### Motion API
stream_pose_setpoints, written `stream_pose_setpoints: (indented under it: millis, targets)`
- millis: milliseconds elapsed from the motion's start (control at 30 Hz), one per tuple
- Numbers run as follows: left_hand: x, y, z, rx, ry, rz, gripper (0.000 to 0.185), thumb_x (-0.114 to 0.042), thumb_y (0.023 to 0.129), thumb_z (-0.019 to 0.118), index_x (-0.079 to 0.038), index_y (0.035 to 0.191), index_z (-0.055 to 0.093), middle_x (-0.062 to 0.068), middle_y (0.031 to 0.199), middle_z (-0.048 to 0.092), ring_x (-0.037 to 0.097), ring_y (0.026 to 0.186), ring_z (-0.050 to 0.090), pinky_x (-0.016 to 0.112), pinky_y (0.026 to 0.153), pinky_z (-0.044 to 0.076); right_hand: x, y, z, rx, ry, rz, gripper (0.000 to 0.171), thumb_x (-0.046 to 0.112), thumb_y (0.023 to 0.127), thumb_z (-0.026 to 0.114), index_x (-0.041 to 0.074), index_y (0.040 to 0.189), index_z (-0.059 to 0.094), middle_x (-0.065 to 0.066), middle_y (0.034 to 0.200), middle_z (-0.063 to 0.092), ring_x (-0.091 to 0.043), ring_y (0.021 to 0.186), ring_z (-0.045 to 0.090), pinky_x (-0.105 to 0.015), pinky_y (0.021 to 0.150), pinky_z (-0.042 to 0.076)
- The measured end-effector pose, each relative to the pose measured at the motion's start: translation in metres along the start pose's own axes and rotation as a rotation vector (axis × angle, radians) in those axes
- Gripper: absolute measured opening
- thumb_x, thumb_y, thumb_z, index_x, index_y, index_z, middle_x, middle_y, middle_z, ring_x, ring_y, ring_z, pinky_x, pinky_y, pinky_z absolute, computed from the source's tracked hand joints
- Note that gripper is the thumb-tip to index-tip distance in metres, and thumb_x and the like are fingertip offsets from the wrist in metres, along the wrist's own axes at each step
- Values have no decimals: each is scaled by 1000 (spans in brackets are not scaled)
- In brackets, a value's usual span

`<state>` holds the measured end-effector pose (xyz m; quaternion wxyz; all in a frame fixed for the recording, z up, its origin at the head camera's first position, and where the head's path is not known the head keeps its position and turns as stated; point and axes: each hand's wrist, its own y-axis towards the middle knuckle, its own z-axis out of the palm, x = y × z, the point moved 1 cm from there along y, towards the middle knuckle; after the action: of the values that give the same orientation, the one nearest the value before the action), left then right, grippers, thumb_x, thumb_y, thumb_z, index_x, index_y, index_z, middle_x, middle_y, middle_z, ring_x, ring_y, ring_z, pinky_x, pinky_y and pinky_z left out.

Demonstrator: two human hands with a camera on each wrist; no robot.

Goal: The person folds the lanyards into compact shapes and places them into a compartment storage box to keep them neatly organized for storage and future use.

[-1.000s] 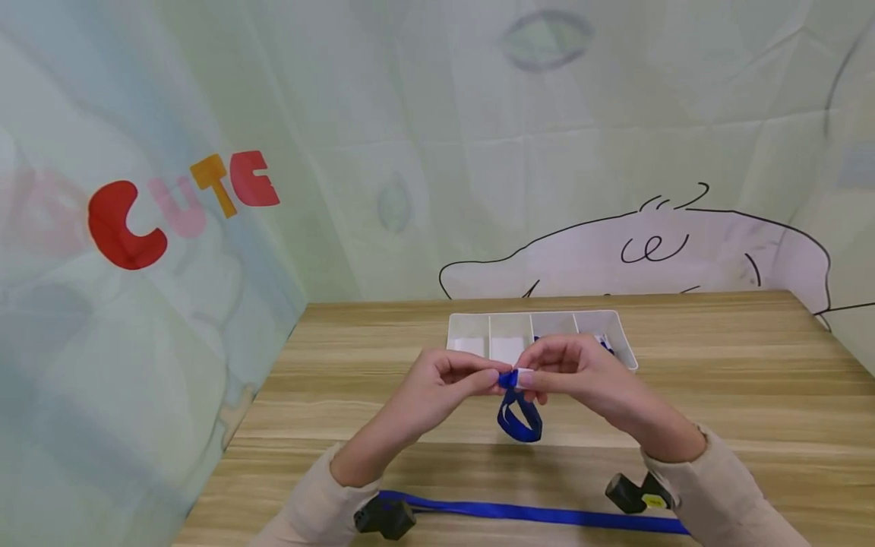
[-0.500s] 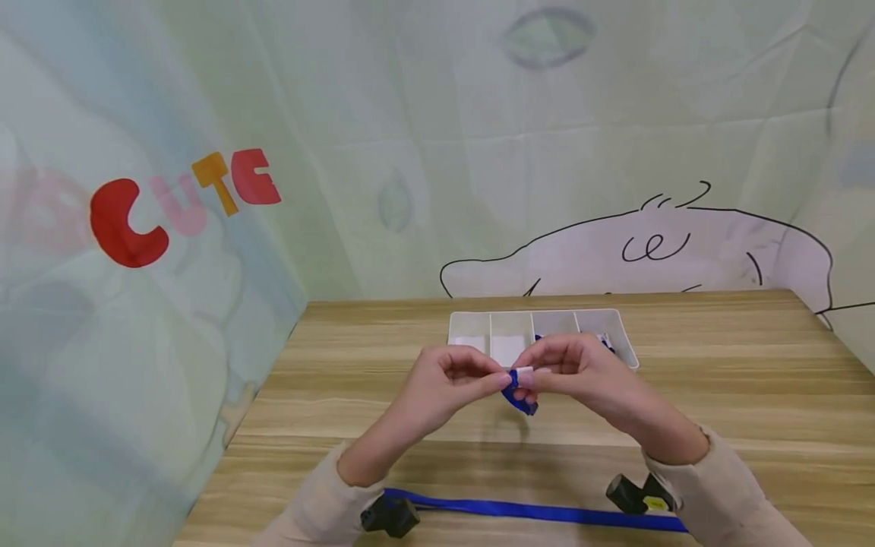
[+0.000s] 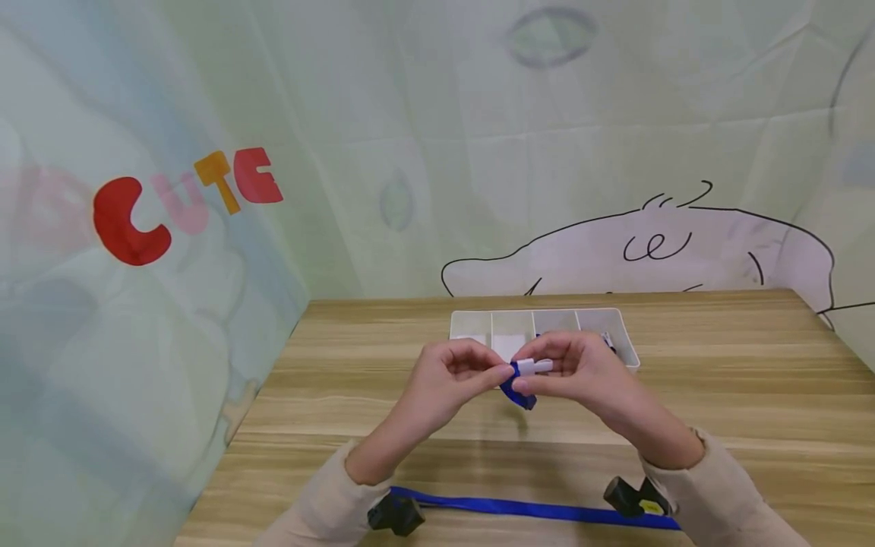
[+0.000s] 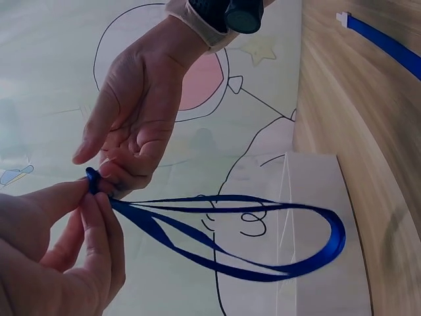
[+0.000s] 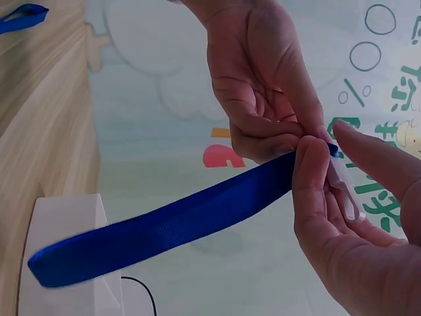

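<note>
Bottom of the head view: beige sleeves (image 3: 317, 490) at both corners, black wrist devices (image 3: 396, 514) by the cuffs. Flat blue strap (image 3: 540, 510) lies across the bench (image 3: 342, 414) at bottom centre, running between the cuffs; its right end goes behind the right sleeve.

Next, centre of frame, hands raised above the bench. Left hand (image 3: 459, 372) pinches the blue loop (image 3: 518, 396) between thumb and fingertips, right at the white clip (image 3: 535, 367). Right hand (image 3: 589, 374) is on the other side, fingers bent beside the clip and against the band, thumb clear of the clip; can't tell if it grips. Clip points right in the head view, sits between right thumb and fingers. Loop hangs below the fingers, off the bench; left wrist view shows it doubled, long and narrow, bunched at the left fingertips.

Behind the hands, upper middle of the bench: white tray (image 3: 472, 324), four compartments, partly covered. Left two hold flat white pieces, third some blue, rightmost small mixed bits, too small to tell.

Farthest: pale printed cloth (image 3: 383, 91), coloured letters (image 3: 126, 228) reading CUTE at left, black line drawing at right.
</note>
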<state>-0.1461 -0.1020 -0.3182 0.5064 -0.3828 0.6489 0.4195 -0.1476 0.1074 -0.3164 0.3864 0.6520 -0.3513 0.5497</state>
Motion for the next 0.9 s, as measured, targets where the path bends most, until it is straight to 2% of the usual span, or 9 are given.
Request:
stream_pose_setpoints:
  millis: [167, 400, 567, 667, 900]
  targets:
    - [1, 1, 1, 7, 0, 5, 15, -9, 89, 76, 4, 96, 72, 10, 91, 72, 28, 84, 70, 30, 77, 59, -1, 0, -1, 3, -2, -17, 25, 8, 87, 78, -7, 104, 68, -16, 93, 73, -26, 84, 73, -37, 80, 59]
    - [3, 0, 1, 57, 21, 50, 15, -8, 91, 74, 2, 101, 71, 10, 97, 71, 20, 87, 69, 31, 79, 59, -2, -1, -3, 50, 15, -45, 21, 6, 90, 75, -7, 104, 67, -13, 86, 74, -22, 78, 72, -38, 80, 59]
    - [6, 3, -1, 123, 136, 74, 20, -15, 95, 71, -5, 112, 72, 4, 105, 72, 16, 97, 64, 31, 83, 55, -3, 0, -6, 101, 54, -63, 17, 3, 91, 72, -9, 102, 66, -12, 83, 73, -20, 74, 70, -39, 79, 60]
    - [10, 5, -3, 184, 198, 95, 24, -19, 98, 66, -7, 118, 71, 2, 110, 72, 14, 103, 62, 33, 85, 52, -2, 0, -7, 129, 72, -79, 14, 1, 91, 71, -8, 100, 66, -12, 82, 72, -19, 74, 69, -40, 78, 60]
    - [19, 9, -11, 325, 180, 121, 38, -30, 104, 55, 0, 124, 66, 10, 116, 70, 16, 109, 62, 36, 97, 49, 3, -2, -12, 158, 67, -116, 11, 0, 91, 70, -7, 99, 66, -12, 80, 72, -19, 72, 69, -39, 75, 60]
